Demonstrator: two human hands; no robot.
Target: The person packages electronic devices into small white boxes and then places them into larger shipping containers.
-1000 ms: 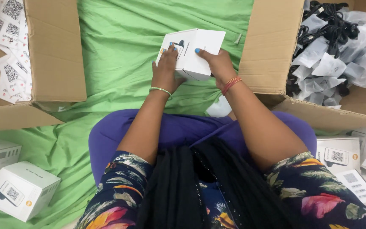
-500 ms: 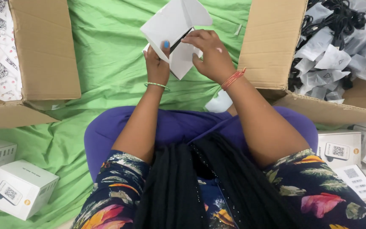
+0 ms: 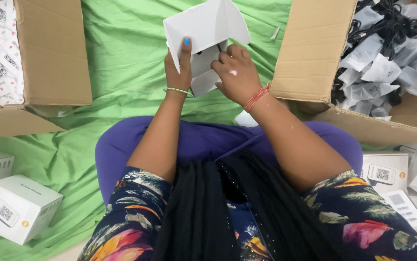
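Note:
A small white cardboard box (image 3: 203, 29) is held up over the green cloth (image 3: 112, 63), its lid flaps standing open. My left hand (image 3: 179, 67) grips its left side, thumb pressed on the front panel. My right hand (image 3: 237, 72) is at the box's open mouth, fingers curled into the opening beside a white inner flap. What lies inside the box is hidden.
A cardboard carton (image 3: 49, 53) of printed white leaflets stands at the left. Another carton (image 3: 310, 48) at the right holds black cables in clear bags (image 3: 387, 53). Closed white boxes lie at lower left (image 3: 15, 208) and lower right (image 3: 385, 171).
The closed box was turned and raised away from me, then its lid flaps were opened. My right hand moved from the box's side to its open mouth.

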